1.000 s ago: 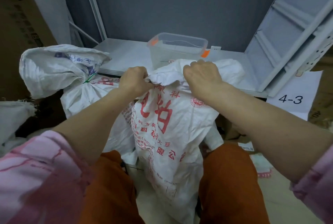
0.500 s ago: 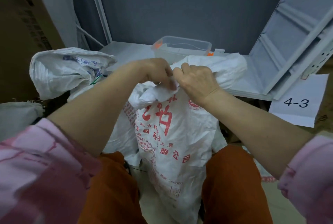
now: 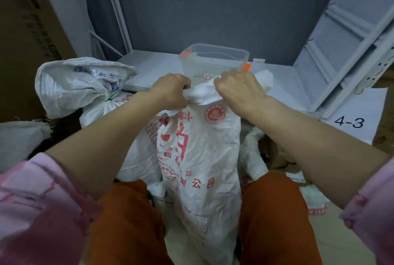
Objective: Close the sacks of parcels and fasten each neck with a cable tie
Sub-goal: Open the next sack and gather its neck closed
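Gripping the soft, crinkly sack top, left hand and right hand both clenched on loose fabric; best grab there.

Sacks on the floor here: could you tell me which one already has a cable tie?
The blue-printed sack at left; a green cable tie cinches its neck.

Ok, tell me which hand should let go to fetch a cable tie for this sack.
Probably the right hand. Both hands grip the neck of the sack, but the clear tub sits just behind the right one. No loose tie is visible, so that's a guess. The left hand can keep the neck bunched.
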Demonstrator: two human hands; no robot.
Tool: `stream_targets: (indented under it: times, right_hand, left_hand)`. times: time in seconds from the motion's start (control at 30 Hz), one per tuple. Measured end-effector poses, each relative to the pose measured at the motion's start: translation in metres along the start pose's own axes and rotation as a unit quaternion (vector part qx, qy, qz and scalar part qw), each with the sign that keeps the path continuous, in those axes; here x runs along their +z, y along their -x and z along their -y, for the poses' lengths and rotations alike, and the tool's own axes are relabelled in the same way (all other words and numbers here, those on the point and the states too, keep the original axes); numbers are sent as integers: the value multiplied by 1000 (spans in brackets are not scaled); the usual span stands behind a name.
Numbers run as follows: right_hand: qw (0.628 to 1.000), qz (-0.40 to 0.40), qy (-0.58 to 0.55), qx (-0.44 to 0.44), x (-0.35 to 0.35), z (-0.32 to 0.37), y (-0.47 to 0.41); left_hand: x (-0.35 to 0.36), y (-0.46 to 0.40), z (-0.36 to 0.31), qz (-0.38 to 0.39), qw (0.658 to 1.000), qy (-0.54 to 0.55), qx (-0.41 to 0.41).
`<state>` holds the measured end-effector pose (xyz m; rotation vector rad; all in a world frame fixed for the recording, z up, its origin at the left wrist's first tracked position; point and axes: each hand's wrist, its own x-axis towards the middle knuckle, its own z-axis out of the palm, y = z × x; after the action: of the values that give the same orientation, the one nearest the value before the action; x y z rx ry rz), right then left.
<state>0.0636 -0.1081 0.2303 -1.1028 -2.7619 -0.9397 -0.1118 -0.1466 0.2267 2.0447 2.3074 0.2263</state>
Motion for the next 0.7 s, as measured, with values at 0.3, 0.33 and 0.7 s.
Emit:
stream_targets:
  times: [0.3, 0.33, 0.7]
  right_hand:
    - [974, -211, -47, -65, 18, 11, 0]
    - [971, -221, -58, -66, 13, 13, 1]
    - [975, 29, -219, 22, -9, -18, -11]
  left_hand:
    - [-42, 0, -13, 171, 968, 183, -9]
    - [-40, -1, -16, 185, 963, 197, -8]
    - [-7, 3, -11, -42, 995, -78, 46]
